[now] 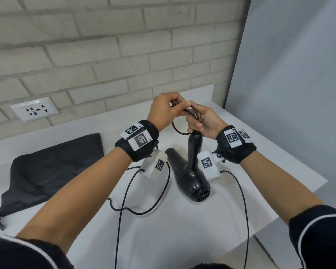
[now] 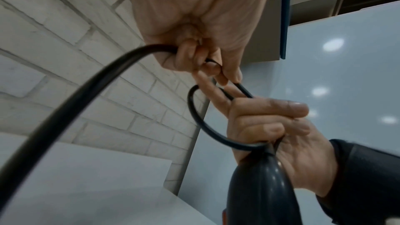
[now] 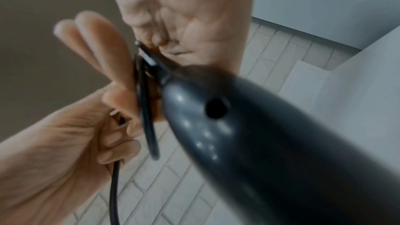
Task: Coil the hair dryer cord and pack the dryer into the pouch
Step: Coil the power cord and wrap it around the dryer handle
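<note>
A black hair dryer (image 1: 190, 171) stands with its body low over the white counter (image 1: 182, 230) and its handle pointing up. My right hand (image 1: 206, 121) grips the handle's end (image 2: 259, 186), and two of its fingers (image 3: 86, 37) stretch out with a loop of the black cord (image 1: 177, 131) around them. Just left of it, my left hand (image 1: 163, 111) pinches the cord (image 2: 86, 95) between its curled fingers. The rest of the cord (image 1: 144, 212) hangs down and trails over the counter. A black pouch (image 1: 52, 167) lies flat at the left.
A brick wall with a socket plate (image 1: 34, 111) runs behind the counter, and a pale panel (image 1: 289, 94) closes the right side. The counter's edge (image 1: 299, 199) drops off at the right. Thin cables (image 1: 118, 230) run from both wrist cameras towards me.
</note>
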A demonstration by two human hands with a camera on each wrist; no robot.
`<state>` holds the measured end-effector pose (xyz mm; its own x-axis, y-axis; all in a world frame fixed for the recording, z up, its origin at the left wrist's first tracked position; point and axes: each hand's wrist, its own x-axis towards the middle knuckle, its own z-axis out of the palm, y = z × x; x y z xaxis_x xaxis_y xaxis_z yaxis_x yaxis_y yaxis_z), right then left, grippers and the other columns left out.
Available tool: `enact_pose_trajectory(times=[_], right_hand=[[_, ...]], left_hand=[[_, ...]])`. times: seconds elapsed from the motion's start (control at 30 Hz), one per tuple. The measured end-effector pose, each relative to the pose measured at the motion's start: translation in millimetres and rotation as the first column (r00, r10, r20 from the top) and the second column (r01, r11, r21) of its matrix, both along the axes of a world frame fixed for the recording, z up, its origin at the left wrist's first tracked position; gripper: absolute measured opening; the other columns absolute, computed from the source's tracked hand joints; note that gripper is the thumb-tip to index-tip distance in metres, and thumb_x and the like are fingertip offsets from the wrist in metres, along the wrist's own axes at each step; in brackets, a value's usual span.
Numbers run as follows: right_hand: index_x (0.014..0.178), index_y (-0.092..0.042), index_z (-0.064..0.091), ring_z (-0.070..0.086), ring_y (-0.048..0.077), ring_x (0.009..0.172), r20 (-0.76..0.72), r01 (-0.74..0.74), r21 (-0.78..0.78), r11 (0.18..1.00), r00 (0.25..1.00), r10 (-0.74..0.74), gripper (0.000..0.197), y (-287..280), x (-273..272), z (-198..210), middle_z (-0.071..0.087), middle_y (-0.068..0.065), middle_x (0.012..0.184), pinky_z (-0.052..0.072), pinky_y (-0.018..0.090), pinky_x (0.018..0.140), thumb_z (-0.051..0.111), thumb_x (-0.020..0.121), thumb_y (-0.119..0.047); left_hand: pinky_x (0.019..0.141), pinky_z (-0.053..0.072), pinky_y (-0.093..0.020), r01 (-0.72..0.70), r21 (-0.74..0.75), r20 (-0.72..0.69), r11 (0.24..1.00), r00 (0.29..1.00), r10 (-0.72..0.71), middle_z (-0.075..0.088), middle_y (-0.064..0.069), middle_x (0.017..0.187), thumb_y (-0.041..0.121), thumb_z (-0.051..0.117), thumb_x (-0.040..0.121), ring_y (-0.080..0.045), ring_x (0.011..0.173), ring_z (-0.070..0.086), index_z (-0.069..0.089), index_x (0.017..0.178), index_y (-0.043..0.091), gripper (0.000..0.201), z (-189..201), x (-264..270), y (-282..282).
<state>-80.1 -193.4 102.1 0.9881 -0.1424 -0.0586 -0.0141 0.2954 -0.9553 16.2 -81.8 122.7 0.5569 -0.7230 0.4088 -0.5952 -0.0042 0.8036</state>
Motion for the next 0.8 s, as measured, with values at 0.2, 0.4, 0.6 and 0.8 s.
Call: enact_pose_trajectory(times=[0.2, 0.4, 0.6, 0.8], right_hand=[[0.066, -0.022, 0.074, 0.022, 0.005, 0.022, -0.047, -0.065, -0.028, 0.997, 0.997, 0.064, 0.067, -5, -3, 4, 0.026, -0.009, 0.026, 0.029, 0.016, 0.037, 0.019, 0.098, -0.042], [0.066, -0.016, 0.071, 0.023, 0.004, 0.021, -0.096, -0.1, -0.047, 0.994, 0.991, 0.095, 0.06, -7, 3, 4, 0.026, -0.011, 0.026, 0.03, 0.016, 0.036, 0.025, 0.099, -0.036], [0.091, -0.006, 0.068, 0.027, 0.004, 0.025, -0.101, -0.101, -0.009, 0.995, 0.99, 0.099, 0.048, -6, 5, 7, 0.027, -0.012, 0.031, 0.037, 0.016, 0.04, 0.026, 0.098, -0.029], [0.077, -0.013, 0.075, 0.025, 0.002, 0.024, -0.08, -0.111, 0.026, 0.993, 0.99, 0.113, 0.057, -12, 7, 2, 0.028, -0.012, 0.029, 0.023, 0.015, 0.035, 0.025, 0.098, -0.029]], left_hand=[[0.06, 0.034, -0.011, 0.002, 0.137, 0.025, 0.991, 1.0, -0.005, 0.056, 0.005, 0.061, 0.032, 0.064, 0.084, 0.001, 0.053, 0.045, 0.066, 0.074, 0.006, 0.028, -6, 11, 3], [0.041, 0.03, -0.005, 0.126, 0.242, -0.156, 0.962, 0.984, -0.09, 0.06, 0.003, 0.057, 0.03, 0.052, 0.092, 0.002, 0.036, 0.044, 0.065, 0.086, -0.009, 0.042, -4, 9, 10], [0.035, 0.028, -0.012, 0.078, 0.144, -0.304, 0.987, 0.952, -0.031, 0.058, 0.001, 0.051, 0.029, 0.062, 0.087, -0.002, 0.033, 0.039, 0.051, 0.062, 0.011, 0.032, -6, 14, 12], [0.039, 0.029, -0.013, 0.132, 0.068, -0.374, 0.989, 0.922, -0.097, 0.062, 0.006, 0.053, 0.025, 0.059, 0.089, -0.003, 0.039, 0.042, 0.053, 0.07, 0.014, 0.023, -8, 15, 16]])
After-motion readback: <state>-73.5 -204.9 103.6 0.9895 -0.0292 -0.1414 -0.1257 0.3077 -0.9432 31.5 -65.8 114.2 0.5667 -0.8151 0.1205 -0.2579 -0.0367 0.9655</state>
